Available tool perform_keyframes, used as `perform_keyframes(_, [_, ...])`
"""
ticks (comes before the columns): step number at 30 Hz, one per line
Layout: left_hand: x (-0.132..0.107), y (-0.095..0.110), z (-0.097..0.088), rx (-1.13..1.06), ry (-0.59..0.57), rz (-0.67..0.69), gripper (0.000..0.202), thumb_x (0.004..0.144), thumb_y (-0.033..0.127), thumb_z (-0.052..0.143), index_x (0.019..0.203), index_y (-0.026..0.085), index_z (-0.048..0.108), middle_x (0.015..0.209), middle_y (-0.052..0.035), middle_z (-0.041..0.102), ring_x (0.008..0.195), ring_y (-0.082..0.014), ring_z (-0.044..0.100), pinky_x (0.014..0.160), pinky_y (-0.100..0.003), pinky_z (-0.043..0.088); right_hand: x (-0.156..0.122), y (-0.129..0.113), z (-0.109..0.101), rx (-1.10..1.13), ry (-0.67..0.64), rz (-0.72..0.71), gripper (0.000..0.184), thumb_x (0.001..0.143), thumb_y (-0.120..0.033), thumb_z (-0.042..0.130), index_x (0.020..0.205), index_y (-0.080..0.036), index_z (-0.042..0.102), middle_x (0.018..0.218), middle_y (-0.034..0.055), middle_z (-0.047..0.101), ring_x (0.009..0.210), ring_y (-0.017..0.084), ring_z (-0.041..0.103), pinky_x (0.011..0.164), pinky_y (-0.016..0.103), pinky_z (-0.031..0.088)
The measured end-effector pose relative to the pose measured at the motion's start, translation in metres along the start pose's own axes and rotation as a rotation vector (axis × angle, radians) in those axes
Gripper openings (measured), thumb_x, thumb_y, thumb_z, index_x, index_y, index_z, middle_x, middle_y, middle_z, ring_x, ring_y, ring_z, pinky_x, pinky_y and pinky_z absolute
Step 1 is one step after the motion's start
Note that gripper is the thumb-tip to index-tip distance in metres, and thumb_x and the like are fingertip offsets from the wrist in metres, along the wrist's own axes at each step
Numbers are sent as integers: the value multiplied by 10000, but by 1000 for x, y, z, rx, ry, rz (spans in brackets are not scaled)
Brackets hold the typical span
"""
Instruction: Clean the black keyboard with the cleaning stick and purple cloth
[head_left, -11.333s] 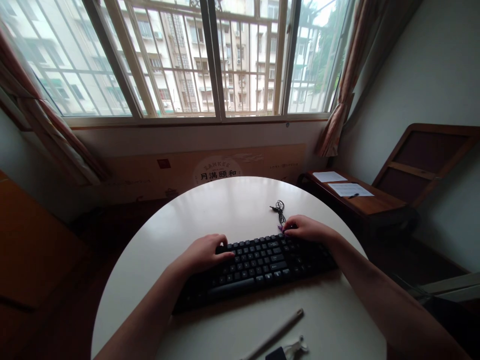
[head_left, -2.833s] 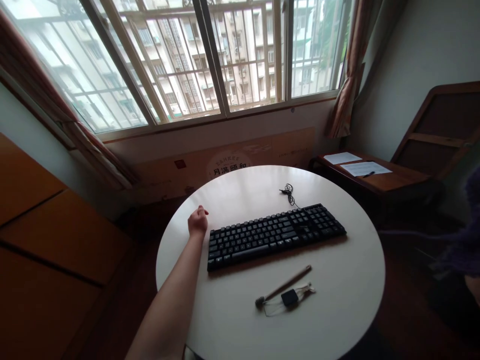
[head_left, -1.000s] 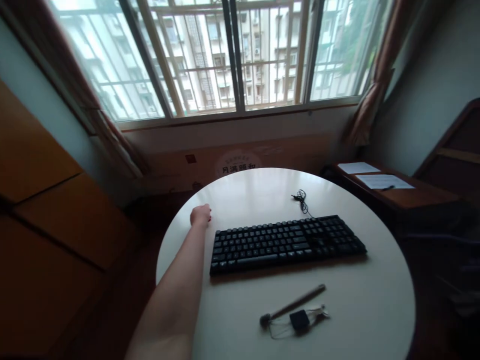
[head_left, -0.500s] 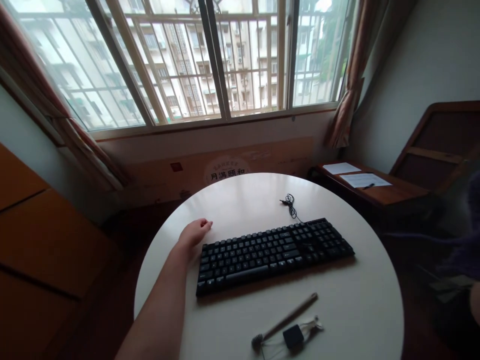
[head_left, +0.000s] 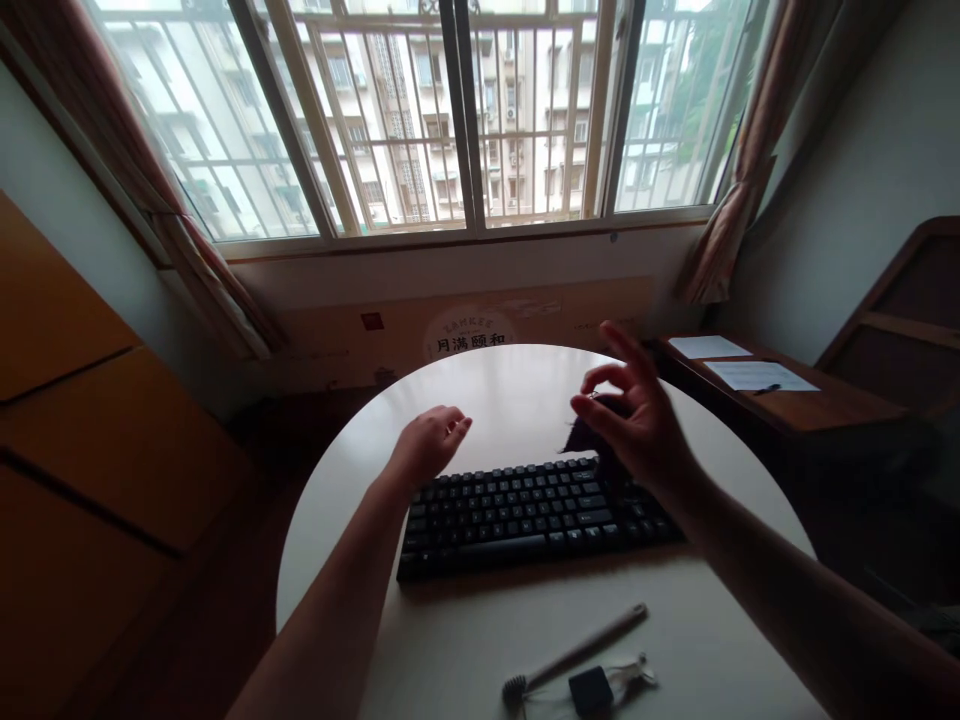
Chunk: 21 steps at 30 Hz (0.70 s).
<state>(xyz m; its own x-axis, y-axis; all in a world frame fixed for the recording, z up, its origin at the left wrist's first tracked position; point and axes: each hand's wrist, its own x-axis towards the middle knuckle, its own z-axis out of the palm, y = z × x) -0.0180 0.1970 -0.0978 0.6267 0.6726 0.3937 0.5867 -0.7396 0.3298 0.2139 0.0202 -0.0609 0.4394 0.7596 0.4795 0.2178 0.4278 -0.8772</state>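
My right hand (head_left: 637,415) is above the right part of a black keyboard (head_left: 510,520), thumb and index finger pinched on a dark cloth (head_left: 589,432) that hangs below them, while other fingers stick up. The cloth hides part of the keys. Loosely curled, my left hand (head_left: 431,442) is by the keyboard's back left corner, with nothing visible in its fingers. Nearer to me lie a slim brush (head_left: 585,650) with a dark bristled head and a small black block with wire loops (head_left: 591,690).
All of this lies on a round white table (head_left: 337,560). A wooden side table (head_left: 847,400) at the right bears paper sheets (head_left: 761,376) and a pen (head_left: 767,389). Behind stand a barred window and curtains (head_left: 724,250); an orange-brown cabinet (head_left: 67,420) is at the left.
My right hand has come in from the right with the dark cloth, over the keyboard. My left hand has shifted right and slightly up in view. The camera view has turned slightly.
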Motion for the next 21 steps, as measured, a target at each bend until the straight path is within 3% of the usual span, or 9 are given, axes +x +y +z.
perform_keyframes(3, [-5,39,11,-217,-87,162,331,938,428,439,886,191,664,851,-47,657,723,-170,583,687,-281,443,1,29,18,209,-22,334,643,766,-435,703,1341,-255,480,770,-22,580,589,125,556,507,243,478])
perform_keyframes(6, [-9,61,25,-407,-198,147,352,926,470,472,1048,194,653,910,-50,683,761,-176,617,702,-284,478,-3,53,24,416,-40,534,627,740,-294,721,1322,-252,492,785,-21,597,668,132,589,595,236,498])
perform_keyframes(9, [-10,70,32,-562,-277,45,415,903,485,516,1182,191,605,994,-70,699,873,-205,639,747,-304,499,-11,61,19,582,-82,611,692,667,-113,683,1316,-265,498,857,-19,623,724,124,596,662,222,500])
perform_keyframes(13, [-9,75,32,-762,-396,-118,526,845,506,596,1250,172,575,1109,-120,683,993,-262,629,717,-317,509,-17,53,14,721,-118,700,750,618,-56,594,1334,-254,489,842,-7,641,662,117,575,596,207,474])
perform_keyframes(17, [-10,82,32,-1000,-522,-224,504,830,567,582,1136,171,639,1097,-125,672,949,-274,638,620,-293,493,-17,49,15,791,-98,699,785,608,-20,611,1342,-261,475,837,-11,654,632,97,575,608,190,484])
perform_keyframes(21, [-13,87,39,-1131,-512,-322,418,778,530,679,975,163,652,935,-85,683,840,-219,645,681,-289,483,-19,50,16,800,-74,722,709,665,-50,642,1319,-281,497,867,-16,654,697,107,621,644,192,511])
